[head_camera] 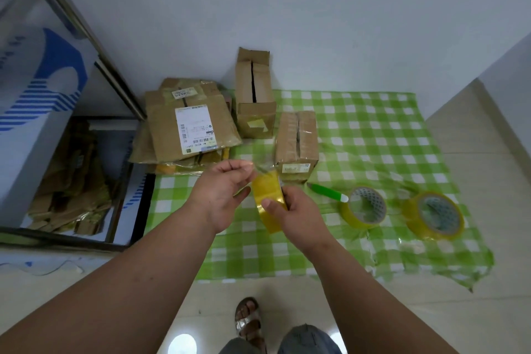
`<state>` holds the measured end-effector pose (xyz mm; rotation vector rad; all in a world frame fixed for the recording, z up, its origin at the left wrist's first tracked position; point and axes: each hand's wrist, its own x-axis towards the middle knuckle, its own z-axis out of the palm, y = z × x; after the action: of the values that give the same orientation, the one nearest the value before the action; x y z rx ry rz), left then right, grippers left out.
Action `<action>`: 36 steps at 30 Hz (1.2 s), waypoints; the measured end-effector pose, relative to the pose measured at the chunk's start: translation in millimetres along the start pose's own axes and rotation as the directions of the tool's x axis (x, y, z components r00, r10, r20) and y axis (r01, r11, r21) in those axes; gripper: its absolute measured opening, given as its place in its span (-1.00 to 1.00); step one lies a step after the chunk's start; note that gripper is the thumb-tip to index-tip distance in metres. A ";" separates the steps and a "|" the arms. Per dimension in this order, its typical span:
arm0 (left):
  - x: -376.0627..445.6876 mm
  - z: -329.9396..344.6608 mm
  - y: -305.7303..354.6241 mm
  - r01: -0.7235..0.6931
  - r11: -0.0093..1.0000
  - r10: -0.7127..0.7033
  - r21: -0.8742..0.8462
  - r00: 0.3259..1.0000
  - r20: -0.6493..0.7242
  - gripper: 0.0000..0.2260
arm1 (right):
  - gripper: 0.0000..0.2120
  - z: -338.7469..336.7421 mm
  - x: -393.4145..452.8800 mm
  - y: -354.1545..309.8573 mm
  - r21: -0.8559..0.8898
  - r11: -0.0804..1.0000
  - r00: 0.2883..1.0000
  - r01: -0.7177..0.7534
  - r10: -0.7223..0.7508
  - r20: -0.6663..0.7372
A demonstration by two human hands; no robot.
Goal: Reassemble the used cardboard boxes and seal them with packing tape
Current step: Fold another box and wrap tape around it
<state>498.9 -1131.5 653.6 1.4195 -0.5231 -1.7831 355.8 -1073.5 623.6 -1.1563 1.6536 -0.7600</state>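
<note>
right hand grips tape roll; left hand pinches its free end. next: stretch tape over small box seam.

Two assembled cardboard boxes on checked cloth, flattened boxes stacked left, yellow tape roll mid-air, prob. unpeeled.

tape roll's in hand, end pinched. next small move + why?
Probably carry the tape roll to the near box and stick the free end at its top seam. The right hand grips the roll, the left hand pinches the pulled end, and that box's flaps are folded shut.
</note>
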 end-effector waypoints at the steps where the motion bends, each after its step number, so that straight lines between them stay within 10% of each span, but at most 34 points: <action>1: 1.9 -1.3 0.1 0.009 0.999 -0.010 -0.035 1.000 -0.008 -0.85 | -0.87 1.5 2.5 -2.0 -0.019 1.000 1.000 0.010 -0.010 -0.005; 36: 28.3 6.2 -5.6 0.093 0.986 -0.095 -0.142 0.995 -0.008 -0.88 | -0.84 -8.6 12.5 -1.1 0.035 0.998 0.997 -0.055 0.057 -0.046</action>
<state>489.3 -1151.0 633.7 1.3771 -0.3201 -1.8446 346.9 -1085.8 623.3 -1.0716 1.6989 -0.7823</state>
